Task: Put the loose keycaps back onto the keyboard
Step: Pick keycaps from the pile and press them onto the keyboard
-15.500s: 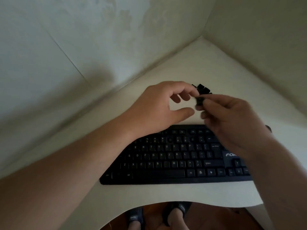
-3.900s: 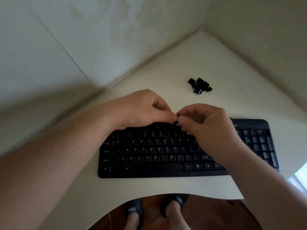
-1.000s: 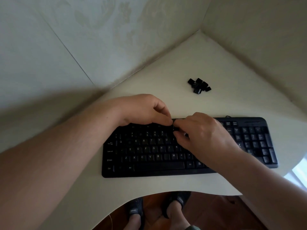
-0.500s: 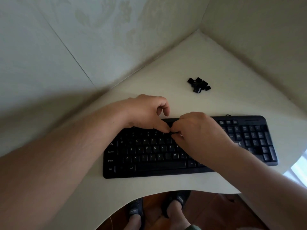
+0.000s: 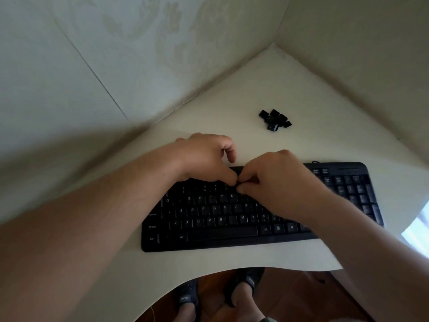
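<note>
The black keyboard (image 5: 222, 238) lies on the white table near its front edge. My left hand (image 5: 204, 159) and my right hand (image 5: 276, 180) meet over the number row, fingertips touching above the U key. My left thumb presses down there, with the other fingers loosely curled above. My right thumb and forefinger pinch at the same spot, apparently on a small black keycap that they hide. Between B and M, one key place (image 5: 232, 220) shows no letter. Several loose black keycaps (image 5: 275, 120) lie in a pile on the table behind the keyboard.
The white table (image 5: 301, 89) fits into a corner, with walls close on the left and right. Its curved front edge (image 5: 232, 269) runs just below the keyboard. My feet in dark slippers (image 5: 185, 298) stand on the wooden floor beneath.
Both hands have dropped from holding a keycap above the keyboard to pressing at the number row. In the last half second they have hardly moved. The pile stays put.
</note>
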A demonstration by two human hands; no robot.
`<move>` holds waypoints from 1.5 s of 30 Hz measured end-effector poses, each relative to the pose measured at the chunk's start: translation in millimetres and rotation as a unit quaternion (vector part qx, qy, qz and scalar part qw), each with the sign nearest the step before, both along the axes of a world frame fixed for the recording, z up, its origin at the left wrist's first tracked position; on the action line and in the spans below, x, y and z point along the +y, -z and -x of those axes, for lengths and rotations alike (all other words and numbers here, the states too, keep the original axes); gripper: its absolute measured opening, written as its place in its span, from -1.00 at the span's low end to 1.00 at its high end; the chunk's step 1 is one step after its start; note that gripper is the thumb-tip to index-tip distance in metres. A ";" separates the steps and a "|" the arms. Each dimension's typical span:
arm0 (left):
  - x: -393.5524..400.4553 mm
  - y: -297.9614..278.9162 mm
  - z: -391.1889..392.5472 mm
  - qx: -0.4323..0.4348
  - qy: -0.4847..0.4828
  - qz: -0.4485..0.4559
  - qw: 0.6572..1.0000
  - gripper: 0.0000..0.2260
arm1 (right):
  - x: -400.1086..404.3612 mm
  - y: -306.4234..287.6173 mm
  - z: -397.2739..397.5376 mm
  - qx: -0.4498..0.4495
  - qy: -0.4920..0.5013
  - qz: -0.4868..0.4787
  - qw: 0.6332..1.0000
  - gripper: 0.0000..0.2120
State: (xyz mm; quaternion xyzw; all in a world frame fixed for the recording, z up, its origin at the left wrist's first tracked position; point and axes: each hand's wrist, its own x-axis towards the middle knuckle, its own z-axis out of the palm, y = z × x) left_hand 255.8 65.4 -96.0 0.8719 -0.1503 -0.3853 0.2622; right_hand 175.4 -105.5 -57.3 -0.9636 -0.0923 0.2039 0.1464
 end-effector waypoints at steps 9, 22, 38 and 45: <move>-8.7 -4.1 -26.7 -0.116 -0.104 0.068 0.985 -0.88 | -58.2 36.5 -50.1 -0.243 0.197 -0.054 0.948 -0.72; -19.5 5.4 -12.2 -0.143 -0.142 0.160 0.966 -0.93 | -54.6 60.2 -52.0 -0.211 0.196 -0.015 0.957 -0.90; -11.7 -11.4 8.5 -0.010 -0.135 0.303 0.943 -0.91 | -19.0 20.5 -2.1 -0.089 0.352 -0.417 0.833 -0.83; 5.4 -8.5 9.8 0.039 -0.148 0.302 0.941 -0.92 | -14.6 16.5 12.0 -0.095 0.298 -0.349 0.883 -0.78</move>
